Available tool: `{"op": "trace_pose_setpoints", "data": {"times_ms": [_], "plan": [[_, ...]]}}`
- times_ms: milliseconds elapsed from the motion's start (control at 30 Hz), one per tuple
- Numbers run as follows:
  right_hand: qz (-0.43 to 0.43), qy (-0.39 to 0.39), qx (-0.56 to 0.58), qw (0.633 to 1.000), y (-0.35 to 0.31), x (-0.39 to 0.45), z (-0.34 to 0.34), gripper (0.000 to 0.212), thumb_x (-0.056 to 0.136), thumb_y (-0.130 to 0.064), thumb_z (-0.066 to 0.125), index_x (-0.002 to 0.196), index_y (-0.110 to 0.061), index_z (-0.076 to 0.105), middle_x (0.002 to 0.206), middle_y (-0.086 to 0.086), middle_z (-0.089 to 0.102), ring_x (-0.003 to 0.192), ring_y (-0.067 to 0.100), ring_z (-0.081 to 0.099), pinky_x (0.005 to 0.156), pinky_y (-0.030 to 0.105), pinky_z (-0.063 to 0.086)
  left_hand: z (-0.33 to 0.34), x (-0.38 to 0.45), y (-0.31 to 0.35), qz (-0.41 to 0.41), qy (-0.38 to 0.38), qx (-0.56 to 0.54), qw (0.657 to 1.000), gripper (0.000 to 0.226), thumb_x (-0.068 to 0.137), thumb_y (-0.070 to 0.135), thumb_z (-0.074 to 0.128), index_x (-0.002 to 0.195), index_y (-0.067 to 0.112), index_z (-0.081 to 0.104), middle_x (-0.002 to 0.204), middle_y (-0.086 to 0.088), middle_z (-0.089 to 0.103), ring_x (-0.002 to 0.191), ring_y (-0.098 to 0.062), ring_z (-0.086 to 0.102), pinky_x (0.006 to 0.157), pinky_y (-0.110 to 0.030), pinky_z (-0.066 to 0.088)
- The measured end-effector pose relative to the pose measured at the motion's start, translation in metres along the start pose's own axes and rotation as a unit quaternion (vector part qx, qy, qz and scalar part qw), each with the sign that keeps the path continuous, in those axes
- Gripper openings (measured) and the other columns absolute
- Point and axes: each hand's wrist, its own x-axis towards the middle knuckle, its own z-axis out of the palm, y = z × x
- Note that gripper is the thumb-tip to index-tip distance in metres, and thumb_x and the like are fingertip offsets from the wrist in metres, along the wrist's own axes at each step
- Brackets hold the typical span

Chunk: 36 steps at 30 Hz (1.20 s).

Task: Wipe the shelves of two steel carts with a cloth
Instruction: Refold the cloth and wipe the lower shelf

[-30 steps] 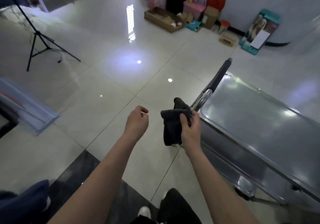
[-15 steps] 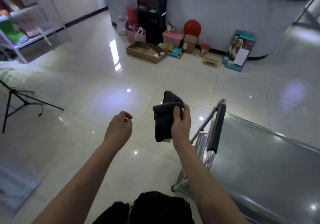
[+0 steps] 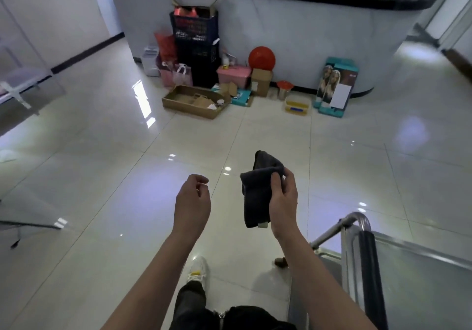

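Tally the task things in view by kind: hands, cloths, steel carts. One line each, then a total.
Hands: 2, the left hand holding nothing and the right hand gripping the cloth
Cloths: 1, a dark cloth
Steel carts: 1, the cart at lower right
Total: 4

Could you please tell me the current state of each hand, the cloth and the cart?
Right hand: grips the cloth, raised above the floor.
Left hand: loosely curled, holds nothing.
Cloth: bunched, hanging from the right hand, clear of the cart.
Cart: top shelf bare, handle untouched.
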Motion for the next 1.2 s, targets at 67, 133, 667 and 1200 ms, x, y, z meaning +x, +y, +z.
{"op": "trace_pose_setpoints", "data": {"times_ms": [67, 133, 667, 1200], "plan": [[-0.006, 0.027, 0.006, 1.000, 0.000, 0.040, 0.015, 0.017, 0.111, -0.029, 0.051, 0.124, -0.032, 0.061, 0.121, -0.005, 0.072, 0.112, 0.017, 0.069, 0.086, 0.031, 0.058, 0.013, 0.054, 0.011, 0.012, -0.030, -0.006, 0.999, 0.018, 0.101, 0.014, 0.045, 0.107, 0.023, 0.059, 0.100, 0.009, 0.064, 0.083, -0.012, 0.062, 0.070, -0.031, 0.051], [-0.011, 0.061, 0.010, 0.998, -0.005, 0.080, 0.028, 0.016, 0.111, -0.028, 0.051, 0.124, -0.030, 0.061, 0.120, -0.004, 0.072, 0.111, 0.019, 0.069, 0.084, 0.030, 0.057, 0.025, 0.109, 0.027, 0.023, -0.071, -0.003, 0.997, 0.018, 0.101, 0.015, 0.044, 0.108, 0.024, 0.059, 0.099, 0.008, 0.064, 0.083, -0.012, 0.062, 0.069, -0.031, 0.051], [-0.026, 0.331, 0.036, 0.943, -0.030, 0.304, -0.027, 0.015, 0.110, -0.028, 0.052, 0.117, -0.030, 0.065, 0.118, -0.002, 0.072, 0.112, 0.020, 0.067, 0.091, 0.034, 0.052, 0.242, 0.335, 0.155, 0.138, -0.330, 0.001, 0.934, 0.020, 0.102, 0.015, 0.044, 0.107, 0.025, 0.060, 0.096, 0.009, 0.065, 0.073, -0.005, 0.060, 0.055, -0.013, 0.043], [-0.052, 0.469, 0.074, 0.879, -0.072, 0.550, -0.252, 0.016, 0.110, -0.024, 0.051, 0.114, -0.026, 0.066, 0.106, -0.007, 0.073, 0.099, 0.010, 0.069, 0.088, 0.032, 0.056, 0.568, 0.409, 0.363, 0.205, -0.465, 0.003, 0.861, 0.017, 0.101, 0.015, 0.046, 0.107, 0.024, 0.059, 0.095, 0.006, 0.064, 0.085, -0.012, 0.062, 0.065, -0.023, 0.046]]}}
